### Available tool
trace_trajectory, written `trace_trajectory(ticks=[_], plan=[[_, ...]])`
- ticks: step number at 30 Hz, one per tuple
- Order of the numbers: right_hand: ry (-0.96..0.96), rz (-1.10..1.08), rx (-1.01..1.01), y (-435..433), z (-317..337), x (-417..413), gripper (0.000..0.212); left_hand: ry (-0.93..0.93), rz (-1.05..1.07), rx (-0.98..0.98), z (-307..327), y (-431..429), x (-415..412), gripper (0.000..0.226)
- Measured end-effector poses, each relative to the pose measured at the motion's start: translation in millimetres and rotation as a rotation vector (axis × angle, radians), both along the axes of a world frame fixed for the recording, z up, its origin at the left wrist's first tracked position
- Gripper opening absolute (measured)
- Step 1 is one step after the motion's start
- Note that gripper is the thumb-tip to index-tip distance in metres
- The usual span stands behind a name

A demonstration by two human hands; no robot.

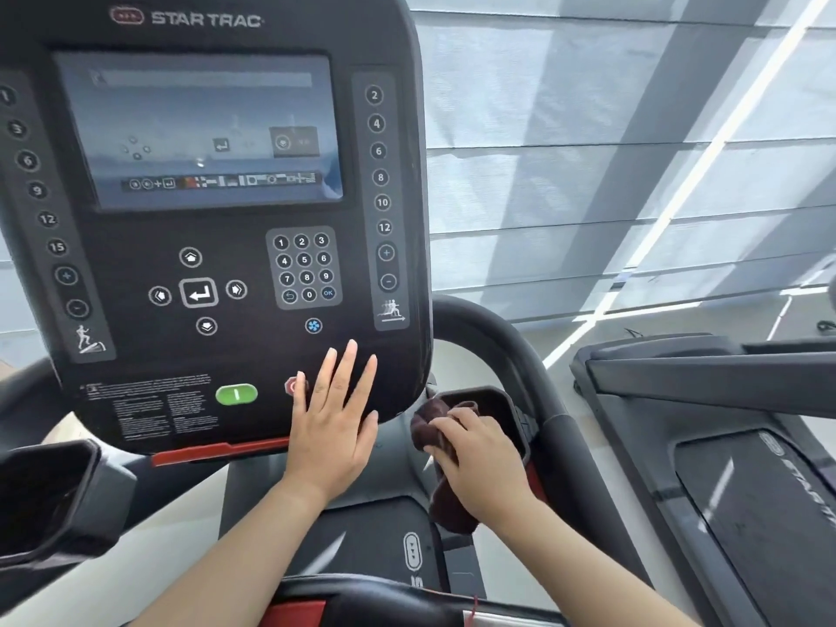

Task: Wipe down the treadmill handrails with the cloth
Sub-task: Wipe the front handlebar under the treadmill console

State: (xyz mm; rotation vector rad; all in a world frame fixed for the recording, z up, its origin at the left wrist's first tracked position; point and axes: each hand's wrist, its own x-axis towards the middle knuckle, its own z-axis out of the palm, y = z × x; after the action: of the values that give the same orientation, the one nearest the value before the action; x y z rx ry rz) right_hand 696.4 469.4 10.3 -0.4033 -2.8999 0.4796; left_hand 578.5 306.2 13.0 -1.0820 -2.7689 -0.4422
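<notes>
Left hand [332, 427]: flat against the lower right of the console [135, 246], fingers [346, 373] straight and slightly spread, holding nothing; the thumb side covers part of a red button [292, 386].
Right hand [479, 463]: fingers curled tight around the cloth [441, 468], knuckles up.
Cloth: dark brown, bunched; one wad sticks out above the fist, a longer tail hangs below the wrist. It sits just right of the console's lower corner, at the near rim of the right cup tray [497, 400].
Handrail [506, 350]: black curved bar rising behind the tray and sweeping down to the right (whether the cloth touches it cannot be told).
Console: dark panel marked STAR TRAC, lit screen [199, 129], number pad [304, 267], green button [236, 394] left of the red one.
Left tray [49, 491]: black, at the left edge.
Neighbour: a second treadmill [733, 445] to the right, well apart.
</notes>
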Motion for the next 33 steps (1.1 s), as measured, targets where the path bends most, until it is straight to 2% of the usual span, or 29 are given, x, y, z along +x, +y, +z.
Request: trace_trajectory(ticks=[3, 6, 11, 16, 22, 26, 30, 33], plan=[[0.136, -0.021, -0.146, 21.2, 18.4, 27.8, 0.025, -0.053, -0.082, 0.037, 5.6, -8.5, 5.4, 0.059], [0.307, -0.145, -0.156, 43.5, 30.5, 42.8, 0.019, -0.151, -0.121, 0.089, 6.5, -21.9, 21.6, 0.058], [0.267, -0.282, -0.153, 32.0, 3.3, 49.2, 0.021, -0.211, -0.111, 0.097, 1.2, -29.7, 41.2, 0.049], [0.280, -0.049, -0.046, -29.2, -4.0, 21.9, 0.027, -0.161, -0.120, -0.008, -2.1, -25.4, 37.9, 0.053], [0.290, -0.086, -0.040, 1.8, -8.7, 50.8, 0.026, -0.134, -0.132, -0.061, -2.6, -26.1, 39.6, 0.056], [0.339, -0.216, -0.082, 12.8, -10.2, 57.0, 0.034, -0.137, -0.121, -0.051, -1.3, -25.2, 39.8, 0.053], [0.339, -0.093, 0.001, -28.9, -9.3, 24.6, 0.025, -0.128, -0.110, -0.053, -3.1, -24.0, 38.8, 0.054], [0.318, -0.061, 0.010, -27.0, -6.8, 27.6, 0.028, -0.135, -0.129, -0.054, -4.9, -26.6, 38.4, 0.054]])
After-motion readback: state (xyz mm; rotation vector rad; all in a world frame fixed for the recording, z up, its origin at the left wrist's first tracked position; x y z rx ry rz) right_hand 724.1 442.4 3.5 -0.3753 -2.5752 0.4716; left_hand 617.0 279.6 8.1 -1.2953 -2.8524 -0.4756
